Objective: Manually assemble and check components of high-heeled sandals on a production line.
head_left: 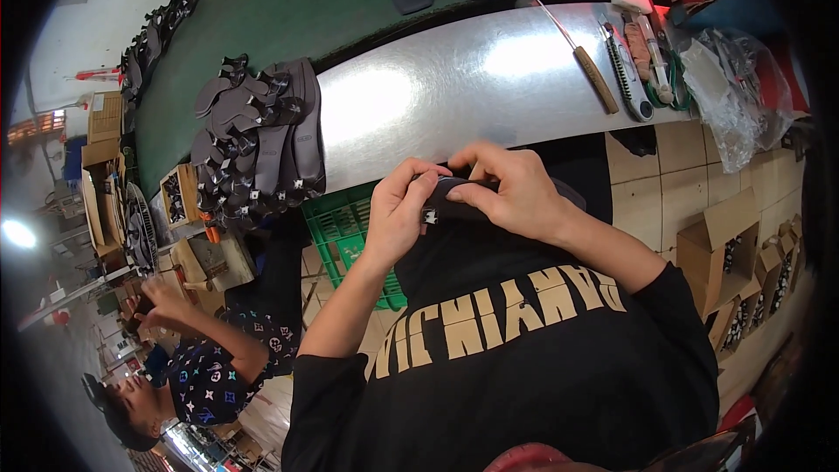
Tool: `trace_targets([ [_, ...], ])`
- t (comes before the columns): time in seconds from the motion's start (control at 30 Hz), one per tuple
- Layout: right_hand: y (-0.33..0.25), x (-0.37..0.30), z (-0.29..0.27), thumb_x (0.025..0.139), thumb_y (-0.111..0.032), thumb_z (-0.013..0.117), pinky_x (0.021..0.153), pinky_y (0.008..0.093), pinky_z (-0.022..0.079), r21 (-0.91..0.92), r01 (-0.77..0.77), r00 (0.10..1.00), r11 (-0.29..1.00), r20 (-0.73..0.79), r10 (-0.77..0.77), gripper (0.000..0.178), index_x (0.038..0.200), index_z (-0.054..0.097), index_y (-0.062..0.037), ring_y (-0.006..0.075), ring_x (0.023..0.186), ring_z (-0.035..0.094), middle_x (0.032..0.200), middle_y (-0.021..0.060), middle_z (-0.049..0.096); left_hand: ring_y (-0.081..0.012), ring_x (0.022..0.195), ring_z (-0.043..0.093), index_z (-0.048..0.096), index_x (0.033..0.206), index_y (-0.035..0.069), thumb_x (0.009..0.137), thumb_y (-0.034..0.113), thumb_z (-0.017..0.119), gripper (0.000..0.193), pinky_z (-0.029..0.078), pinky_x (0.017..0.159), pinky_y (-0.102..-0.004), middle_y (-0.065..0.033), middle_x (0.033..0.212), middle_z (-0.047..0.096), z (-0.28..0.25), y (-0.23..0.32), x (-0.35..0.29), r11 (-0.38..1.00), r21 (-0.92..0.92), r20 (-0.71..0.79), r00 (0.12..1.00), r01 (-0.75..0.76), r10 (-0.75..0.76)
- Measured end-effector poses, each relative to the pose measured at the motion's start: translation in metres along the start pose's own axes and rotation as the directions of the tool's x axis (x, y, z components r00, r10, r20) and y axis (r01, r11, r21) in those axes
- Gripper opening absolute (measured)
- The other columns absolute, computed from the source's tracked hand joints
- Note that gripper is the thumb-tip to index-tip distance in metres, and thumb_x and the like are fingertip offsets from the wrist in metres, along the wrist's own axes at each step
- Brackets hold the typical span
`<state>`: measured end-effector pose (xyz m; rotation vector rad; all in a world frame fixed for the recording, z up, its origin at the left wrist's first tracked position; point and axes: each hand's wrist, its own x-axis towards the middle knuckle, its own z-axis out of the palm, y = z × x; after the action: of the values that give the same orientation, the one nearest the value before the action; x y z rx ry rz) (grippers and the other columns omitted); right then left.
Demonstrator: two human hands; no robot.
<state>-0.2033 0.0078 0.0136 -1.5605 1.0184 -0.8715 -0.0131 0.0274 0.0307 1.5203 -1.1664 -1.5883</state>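
The left hand [401, 213] and right hand [517, 191] curl tight, pinching a dark sandal [456, 208] — best hold it still, press softly.

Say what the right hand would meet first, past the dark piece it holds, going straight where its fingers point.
Probably the left hand, just left of the right hand; depth between them is unclear.

Dark sandal [447, 186], partly hidden between left hand [402, 210] and right hand [516, 192], silver metal fitting [430, 216] toward its left end.
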Motion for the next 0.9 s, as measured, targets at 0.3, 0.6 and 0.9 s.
trace_targets([
  [0.3, -0.003, 0.033, -0.017, 0.084, -0.014, 0.069, 0.062, 0.0227, 0.044, 0.317, -0.215, 0.936, 0.924, 0.337, 0.102, 0.014, 0.086, 0.071, 0.0, 0.0047, 0.066, 0.056, 0.066, 0.0007, 0.063, -0.0035, 0.048, 0.045, 0.063, 0.097, 0.003, 0.096, 0.015, 0.051, 0.018, 0.033, 0.039, -0.0192, 0.0007, 0.069, 0.057, -0.009, 0.017, -0.003, 0.978, -0.209, 0.034, 0.999, -0.001, 0.008],
  [0.6, 0.061, 0.063, -0.11, 0.083, -0.012, 0.064, 0.083, 0.0425, 0.045, -0.868, -0.134, 0.778, 0.478, -0.391, -0.492, 0.036, 0.118, 0.06, -0.0035, 0.0325, 0.096, 0.054, 0.105, 0.0148, 0.06, -0.0144, 0.102, 0.062, 0.049, 0.136, 0.009, 0.095, 0.023, 0.055, 0.044, 0.052, 0.061, -0.023, -0.0055, 0.126, 0.058, -0.05, -0.014, -0.004, 0.834, -0.539, -0.317, 0.945, -0.114, -0.076],
  [0.9, 0.036, 0.016, -0.036, 0.092, -0.005, 0.052, 0.065, 0.0275, 0.046, -0.097, -0.048, 0.999, 0.994, 0.015, 0.05, 0.03, 0.12, 0.061, -0.0048, 0.0151, 0.067, 0.056, 0.085, 0.0083, 0.061, -0.0135, 0.095, 0.064, 0.056, 0.122, 0.012, 0.094, 0.029, 0.06, 0.034, 0.044, 0.053, -0.0203, -0.0022, 0.11, 0.065, -0.029, -0.049, 0.024, 0.391, -0.916, -0.063, 0.933, 0.086, -0.354],
])
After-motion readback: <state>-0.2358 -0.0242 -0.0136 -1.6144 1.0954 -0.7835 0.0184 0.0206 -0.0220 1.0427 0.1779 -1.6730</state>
